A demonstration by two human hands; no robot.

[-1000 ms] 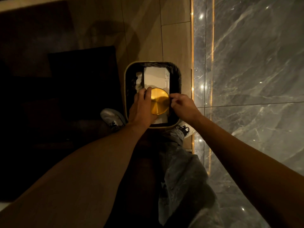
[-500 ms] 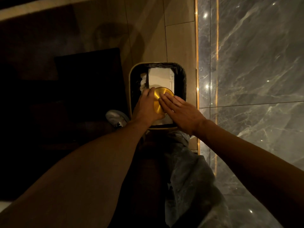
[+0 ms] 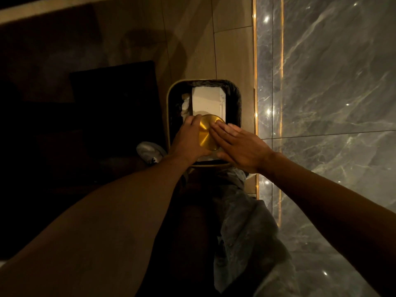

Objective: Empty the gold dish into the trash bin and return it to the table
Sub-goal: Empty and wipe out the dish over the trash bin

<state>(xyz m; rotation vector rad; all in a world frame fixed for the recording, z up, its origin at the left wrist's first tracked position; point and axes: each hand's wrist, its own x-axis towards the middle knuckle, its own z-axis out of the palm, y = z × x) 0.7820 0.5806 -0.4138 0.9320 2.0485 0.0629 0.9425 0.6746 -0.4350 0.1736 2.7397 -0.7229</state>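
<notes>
The round gold dish [image 3: 207,133] hangs upside down over the trash bin [image 3: 171,99], its shiny underside facing up. My left hand [image 3: 189,139] grips the dish by its left edge. My right hand [image 3: 240,143] lies flat with fingers stretched out, the fingertips resting on the dish's right side. The bin is rectangular with a pale rim and a black liner; inside lie a white box [image 3: 207,101] and crumpled white paper [image 3: 186,103]. What has fallen from the dish is hidden.
The bin stands on a tan tiled floor against a grey marble wall [image 3: 325,82] with lit gold strips. My legs and a grey shoe [image 3: 150,152] are just below the bin. A dark rug or furniture [image 3: 113,99] fills the left.
My right hand left the bin's right rim, opened flat and moved onto the dish's underside. The left hand keeps its grip; the dish stays over the bin.
</notes>
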